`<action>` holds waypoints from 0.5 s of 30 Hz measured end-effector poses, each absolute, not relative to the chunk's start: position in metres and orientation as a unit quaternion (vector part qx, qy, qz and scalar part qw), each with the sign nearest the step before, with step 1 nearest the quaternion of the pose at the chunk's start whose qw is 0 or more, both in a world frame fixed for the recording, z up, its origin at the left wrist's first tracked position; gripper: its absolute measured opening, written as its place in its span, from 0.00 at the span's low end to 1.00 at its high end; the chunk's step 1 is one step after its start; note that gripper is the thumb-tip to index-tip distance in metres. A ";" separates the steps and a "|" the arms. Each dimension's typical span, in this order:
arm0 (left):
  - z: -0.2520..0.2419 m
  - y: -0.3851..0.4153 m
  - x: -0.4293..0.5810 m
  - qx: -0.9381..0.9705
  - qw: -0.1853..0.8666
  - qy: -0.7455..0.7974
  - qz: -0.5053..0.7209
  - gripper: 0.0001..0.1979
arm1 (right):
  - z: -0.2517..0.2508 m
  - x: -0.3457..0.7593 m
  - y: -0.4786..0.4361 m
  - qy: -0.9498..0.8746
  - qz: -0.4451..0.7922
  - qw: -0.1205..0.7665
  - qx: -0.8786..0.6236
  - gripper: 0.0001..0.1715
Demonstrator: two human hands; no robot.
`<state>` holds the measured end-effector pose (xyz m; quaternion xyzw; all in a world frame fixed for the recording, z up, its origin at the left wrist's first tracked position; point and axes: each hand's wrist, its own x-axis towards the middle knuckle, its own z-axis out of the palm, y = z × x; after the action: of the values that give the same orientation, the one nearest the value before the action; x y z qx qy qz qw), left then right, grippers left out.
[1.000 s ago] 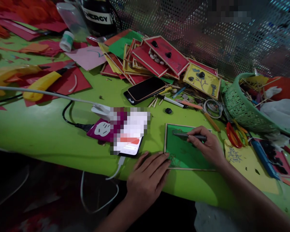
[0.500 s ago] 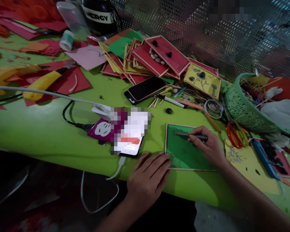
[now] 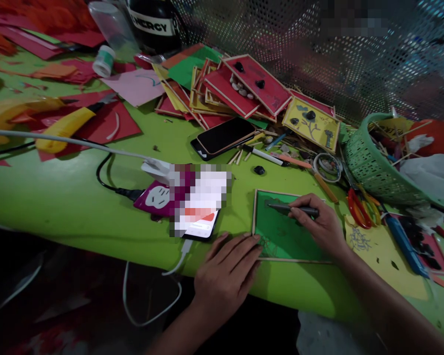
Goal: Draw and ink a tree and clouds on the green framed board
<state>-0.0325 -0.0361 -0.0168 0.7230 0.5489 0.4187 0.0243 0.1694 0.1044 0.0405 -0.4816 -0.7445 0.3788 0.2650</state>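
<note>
Near the table's front edge lies a green card (image 3: 281, 236) framed with thin wooden sticks. Faint dark line drawings show on its left side. My right hand (image 3: 316, 222) is closed around a dark grey pen (image 3: 299, 209), whose tip meets the card near its upper left corner. My left hand (image 3: 229, 266) rests flat, fingers stretched out, with the fingertips on the card's lower left corner. Just left of the card, a lit phone (image 3: 202, 224) with a white cable plugged in leans on a purple power strip (image 3: 151, 197).
Framed red and yellow cards (image 3: 259, 84) are piled at the back. A dark phone (image 3: 225, 135) lies before them. To the right stand a green basket (image 3: 362, 153), red-handled scissors (image 3: 358, 209) and a blue cutter (image 3: 403, 241). Yellow-handled tools (image 3: 64, 130) lie left.
Hardly anything differs. The pen tip stays at almost the same spot on the green card, and my left hand keeps its place.
</note>
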 end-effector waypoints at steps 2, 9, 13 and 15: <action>-0.017 -0.036 -0.033 0.722 0.025 0.550 0.418 0.10 | 0.041 0.169 0.104 -0.746 0.381 0.259 -0.481 0.12; -0.016 -0.036 -0.033 0.722 0.020 0.551 0.417 0.10 | 0.040 0.170 0.104 -0.739 0.382 0.267 -0.486 0.13; -0.016 -0.035 -0.033 0.726 0.021 0.549 0.413 0.10 | 0.040 0.170 0.105 -0.741 0.384 0.261 -0.485 0.14; -0.016 -0.036 -0.033 0.725 0.022 0.549 0.415 0.10 | 0.040 0.170 0.104 -0.740 0.385 0.268 -0.483 0.15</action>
<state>-0.0333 -0.0355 -0.0163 0.7249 0.5492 0.4152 0.0224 0.1698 0.1044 0.0401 -0.4827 -0.7397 0.3849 0.2677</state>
